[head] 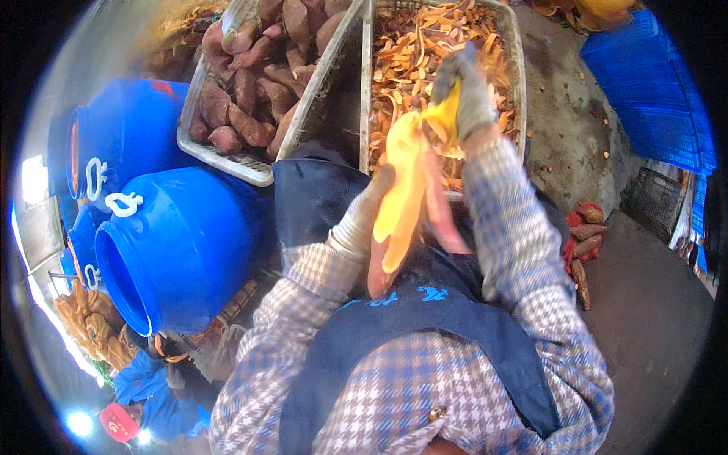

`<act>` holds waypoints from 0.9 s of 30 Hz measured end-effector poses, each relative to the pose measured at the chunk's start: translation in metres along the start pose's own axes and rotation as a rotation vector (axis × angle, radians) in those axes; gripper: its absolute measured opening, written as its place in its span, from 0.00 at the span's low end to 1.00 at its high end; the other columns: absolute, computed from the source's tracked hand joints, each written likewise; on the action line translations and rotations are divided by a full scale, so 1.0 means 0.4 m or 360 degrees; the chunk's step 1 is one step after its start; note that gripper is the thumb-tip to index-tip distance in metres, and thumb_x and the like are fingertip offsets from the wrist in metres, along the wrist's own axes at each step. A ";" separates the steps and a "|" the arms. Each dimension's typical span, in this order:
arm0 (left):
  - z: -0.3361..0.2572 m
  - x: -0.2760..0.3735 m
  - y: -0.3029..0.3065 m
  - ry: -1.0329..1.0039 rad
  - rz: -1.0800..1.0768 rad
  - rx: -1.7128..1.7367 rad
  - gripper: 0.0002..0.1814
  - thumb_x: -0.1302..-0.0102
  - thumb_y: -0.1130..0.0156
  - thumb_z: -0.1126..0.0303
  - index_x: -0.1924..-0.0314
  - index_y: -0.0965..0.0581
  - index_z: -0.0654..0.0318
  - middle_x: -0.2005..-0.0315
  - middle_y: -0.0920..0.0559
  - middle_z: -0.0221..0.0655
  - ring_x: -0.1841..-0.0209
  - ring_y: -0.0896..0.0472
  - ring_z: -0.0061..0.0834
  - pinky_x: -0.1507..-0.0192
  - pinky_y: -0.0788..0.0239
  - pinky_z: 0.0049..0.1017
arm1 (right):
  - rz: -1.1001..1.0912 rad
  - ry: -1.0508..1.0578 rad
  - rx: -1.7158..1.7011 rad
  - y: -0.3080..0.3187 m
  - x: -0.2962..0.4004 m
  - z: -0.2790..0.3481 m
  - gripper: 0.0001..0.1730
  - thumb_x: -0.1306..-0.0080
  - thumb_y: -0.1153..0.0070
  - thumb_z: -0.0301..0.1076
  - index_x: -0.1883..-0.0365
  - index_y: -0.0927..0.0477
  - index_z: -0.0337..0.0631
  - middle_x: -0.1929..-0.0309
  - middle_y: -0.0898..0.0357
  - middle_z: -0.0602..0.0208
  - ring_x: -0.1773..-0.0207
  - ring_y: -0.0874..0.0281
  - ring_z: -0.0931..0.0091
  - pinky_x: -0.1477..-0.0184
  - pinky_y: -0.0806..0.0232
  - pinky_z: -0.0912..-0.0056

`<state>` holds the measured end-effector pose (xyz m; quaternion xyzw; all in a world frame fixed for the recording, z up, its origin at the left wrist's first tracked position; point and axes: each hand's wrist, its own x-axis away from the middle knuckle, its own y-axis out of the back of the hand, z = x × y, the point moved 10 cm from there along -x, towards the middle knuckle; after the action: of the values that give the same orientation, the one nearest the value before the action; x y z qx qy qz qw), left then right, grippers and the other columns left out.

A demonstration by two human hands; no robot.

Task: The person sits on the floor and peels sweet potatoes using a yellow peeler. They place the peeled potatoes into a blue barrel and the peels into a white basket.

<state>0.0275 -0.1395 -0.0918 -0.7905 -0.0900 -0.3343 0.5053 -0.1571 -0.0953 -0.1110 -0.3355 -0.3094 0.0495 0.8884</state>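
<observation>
In a pale glove, my left hand [367, 207] grips a large, partly peeled sweet potato [398, 199], orange where bare and reddish at its lower end. A loose strip of red skin [442, 205] hangs beside it, blurred. My right hand [463, 91], in a grey glove, is closed on a yellow-handled peeler [446, 114] at the upper end of the sweet potato; its blade is not clear. Below the right hand a crate [518, 85] holds many orange peelings [404, 62]. Another crate [227, 165] at the upper left holds unpeeled sweet potatoes [247, 91].
Blue plastic barrels [187, 244] with white handles stand at the left. A person [165, 398] in blue with a red cap is at the lower left. Sweet potatoes in a red net bag [586, 233] lie on the floor at right, near a dark crate [651, 199] and blue sheeting [648, 91].
</observation>
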 end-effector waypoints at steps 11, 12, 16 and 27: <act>-0.008 -0.129 0.055 0.0063 -0.0037 -0.0017 0.30 0.42 0.49 0.49 0.48 0.35 0.65 0.59 0.25 0.36 0.58 0.26 0.31 0.59 0.31 0.27 | -0.0154 0.0408 0.0065 0.053 0.131 0.213 0.13 0.42 0.48 0.45 0.79 0.29 0.47 0.84 0.33 0.75 0.81 0.37 0.80 0.77 0.41 0.78; 0.006 -0.139 0.035 0.0103 0.0061 -0.0057 0.29 0.40 0.51 0.49 0.48 0.36 0.66 0.59 0.25 0.37 0.56 0.26 0.33 0.59 0.30 0.28 | -0.0018 0.0246 -0.0061 0.045 0.151 0.129 0.14 0.44 0.45 0.47 0.76 0.28 0.46 0.83 0.33 0.76 0.83 0.39 0.81 0.81 0.44 0.80; 0.034 -0.160 0.055 0.0136 -0.0038 -0.0108 0.28 0.40 0.51 0.49 0.49 0.34 0.63 0.59 0.25 0.33 0.61 0.26 0.25 0.59 0.33 0.21 | -0.0129 0.0049 -0.0225 0.045 0.150 0.024 0.10 0.41 0.49 0.42 0.71 0.31 0.47 0.82 0.34 0.76 0.85 0.39 0.80 0.85 0.47 0.77; 0.022 -0.071 0.021 0.0089 -0.0109 -0.0286 0.31 0.42 0.51 0.45 0.48 0.34 0.63 0.59 0.24 0.34 0.61 0.25 0.25 0.58 0.32 0.20 | -0.0593 0.1175 0.0621 0.176 0.064 0.440 0.13 0.41 0.53 0.39 0.81 0.32 0.41 0.85 0.31 0.65 0.85 0.34 0.74 0.83 0.39 0.71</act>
<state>0.0139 -0.1304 -0.1178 -0.8195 -0.0725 -0.3799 0.4230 -0.2309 0.0661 -0.0392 -0.0956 -0.0120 -0.1768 0.9795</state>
